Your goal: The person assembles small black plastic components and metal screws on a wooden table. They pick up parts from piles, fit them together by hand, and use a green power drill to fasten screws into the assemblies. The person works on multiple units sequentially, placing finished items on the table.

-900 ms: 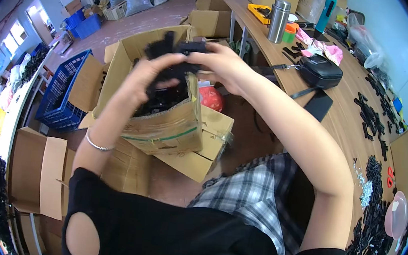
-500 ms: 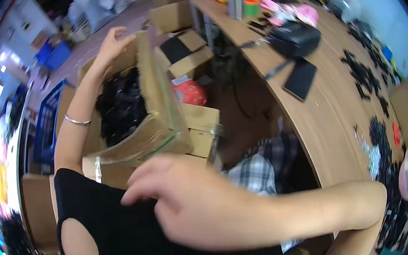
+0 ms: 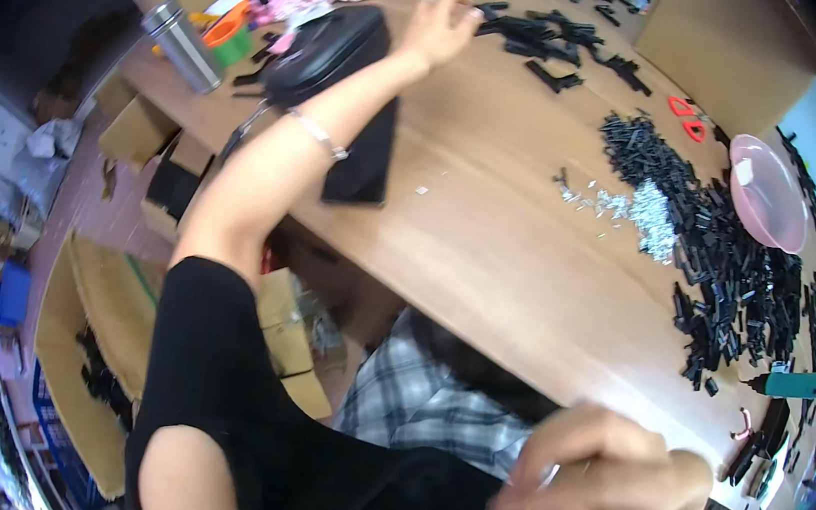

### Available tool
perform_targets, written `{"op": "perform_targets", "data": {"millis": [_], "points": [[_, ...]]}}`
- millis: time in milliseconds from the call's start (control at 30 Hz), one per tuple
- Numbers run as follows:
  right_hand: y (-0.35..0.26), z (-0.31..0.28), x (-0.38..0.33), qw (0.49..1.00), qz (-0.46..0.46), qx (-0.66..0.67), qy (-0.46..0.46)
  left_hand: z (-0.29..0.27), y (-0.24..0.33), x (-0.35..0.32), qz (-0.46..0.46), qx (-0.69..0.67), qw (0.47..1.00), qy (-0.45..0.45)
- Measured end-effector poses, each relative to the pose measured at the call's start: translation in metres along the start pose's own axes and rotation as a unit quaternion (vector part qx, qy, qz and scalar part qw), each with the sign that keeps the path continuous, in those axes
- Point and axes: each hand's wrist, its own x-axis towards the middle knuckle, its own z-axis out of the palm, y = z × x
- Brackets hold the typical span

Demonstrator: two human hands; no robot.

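My left hand [image 3: 441, 29] reaches across the table, fingers bent and a gap showing between thumb and fingers. Its fingertips are beside a group of black plastic parts [image 3: 539, 36]; I see no part gripped in it. Under my left forearm lie a black case [image 3: 328, 53] and a dark flat phone [image 3: 363, 164]. My right hand [image 3: 608, 484] is low in front of my body, near the table's front edge. Motion smears its curled fingers, and a small bright glint [image 3: 549, 475] shows there, too unclear to name.
A heap of small black parts [image 3: 738, 278] and a patch of small silvery pieces [image 3: 653, 223] lie on the table's right side. Near them are a pink basin [image 3: 767, 195], red-handled scissors [image 3: 687, 118] and a teal bottle [image 3: 801, 384]. An opened carton [image 3: 99, 321] stands at lower left.
The view has swung to the right. My left hand has left the carton and reached over the table to the black parts. My right hand now appears lower and farther right.
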Motion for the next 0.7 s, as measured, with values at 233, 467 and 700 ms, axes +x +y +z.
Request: {"op": "perform_targets", "data": {"millis": [233, 467, 700], "points": [[0.113, -0.016, -0.076, 0.926, -0.053, -0.349, 0.133, 0.210, 0.097, 0.083, 0.147, 0.125, 0.970, -0.149], [0.122, -0.030, -0.074, 0.982, 0.052, -0.101, 0.149, 0.279, 0.117, 0.116, 0.174, 0.220, 0.892, -0.355], [0.117, -0.026, -0.079, 0.976, 0.057, -0.079, 0.194, 0.207, 0.067, 0.103, 0.242, 0.112, 0.899, -0.348]]}}
